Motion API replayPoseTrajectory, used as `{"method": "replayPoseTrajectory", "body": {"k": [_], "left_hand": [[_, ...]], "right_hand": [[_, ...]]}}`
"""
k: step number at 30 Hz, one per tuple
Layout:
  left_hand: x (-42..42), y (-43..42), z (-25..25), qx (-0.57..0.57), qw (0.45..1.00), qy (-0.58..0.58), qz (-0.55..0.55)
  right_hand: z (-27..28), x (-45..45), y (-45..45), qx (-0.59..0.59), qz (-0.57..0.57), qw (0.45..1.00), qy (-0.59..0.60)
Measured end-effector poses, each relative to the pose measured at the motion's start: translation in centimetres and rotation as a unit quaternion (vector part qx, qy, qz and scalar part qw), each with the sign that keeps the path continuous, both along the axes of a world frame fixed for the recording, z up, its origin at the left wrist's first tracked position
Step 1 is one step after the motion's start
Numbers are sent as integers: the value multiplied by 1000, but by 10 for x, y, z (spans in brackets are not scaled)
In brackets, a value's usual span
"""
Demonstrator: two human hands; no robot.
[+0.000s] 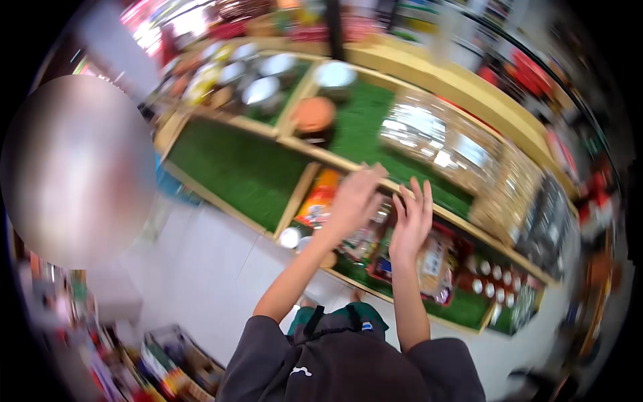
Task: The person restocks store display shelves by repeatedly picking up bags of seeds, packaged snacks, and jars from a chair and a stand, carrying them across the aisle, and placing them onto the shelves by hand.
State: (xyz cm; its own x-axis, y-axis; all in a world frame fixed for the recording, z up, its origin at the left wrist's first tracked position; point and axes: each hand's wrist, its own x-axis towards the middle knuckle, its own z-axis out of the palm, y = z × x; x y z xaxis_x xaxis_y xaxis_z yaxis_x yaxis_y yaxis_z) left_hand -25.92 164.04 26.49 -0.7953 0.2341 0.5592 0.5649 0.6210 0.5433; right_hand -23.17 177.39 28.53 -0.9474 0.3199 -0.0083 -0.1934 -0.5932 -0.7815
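Both my hands reach over a wooden display shelf lined with green turf. My left hand (pixel 358 194) is near the wooden divider rail (pixel 338 161), its fingers apart and nothing visible in them. To its right, my right hand (pixel 412 218) has its fingers spread near the same rail and holds nothing. An orange packet (pixel 321 197) lies in the lower tier beside my left hand. Clear-wrapped packages (pixel 415 127) sit in the upper tier beyond my hands. A jar with an orange lid (pixel 314 115) stands to the upper left. The picture is blurred by motion.
Several lidded jars (pixel 262 94) stand at the upper left of the shelf. Dark packages (pixel 549 221) lie at its right end. Below my hands are red-edged packets (pixel 435 264). A crate of goods (pixel 177 362) is at the lower left. A blurred-out area covers the far left.
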Motion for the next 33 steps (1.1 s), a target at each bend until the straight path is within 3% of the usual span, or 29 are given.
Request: {"method": "replayPoseTrajectory", "body": {"k": [4,7,10,11,12,13,16,18,20,21,24,27,30,31,32,33], "left_hand": [[117,-115,-34,106,981,-85,136],[215,-194,-108,168,916,-139,337],[333,-257,-216,160,795,-285,511],[370,-273,-237,190,697,-413,555],[412,-290,-275,215,632,-467,580],[454,-304,-310,234,604,-486,587],[536,-324,-312,327,510,-456,652],[566,-336,-318,329,480,-425,694],[587,-339,-340,417,431,-371,709],[590,-340,-338,424,416,-367,715],[568,-348,-329,644,338,-263,634],[540,-369,-351,700,277,-251,608],[516,-404,-349,682,266,-307,609],[510,-420,-350,649,292,-335,617],[503,-436,-349,614,317,-366,623],[496,-449,-350,615,312,-366,625]], "right_hand": [[-35,74,-128,102,261,959,-30],[-93,130,-206,164,450,877,-35],[-107,172,-269,214,627,743,-100],[-113,178,-288,222,636,733,-93],[-123,185,-311,242,675,688,-105],[-132,194,-330,261,714,639,-118],[-142,201,-393,330,743,576,-91],[-168,193,-428,304,746,575,-145],[-203,180,-460,323,739,566,-170],[-224,171,-472,325,735,565,-187],[-285,145,-501,355,710,554,-251],[-337,117,-518,426,703,504,-265],[-403,86,-530,496,673,465,-290],[-409,78,-535,506,691,438,-275],[-448,54,-540,565,716,333,-239],[-435,59,-553,630,680,316,-204]]}}
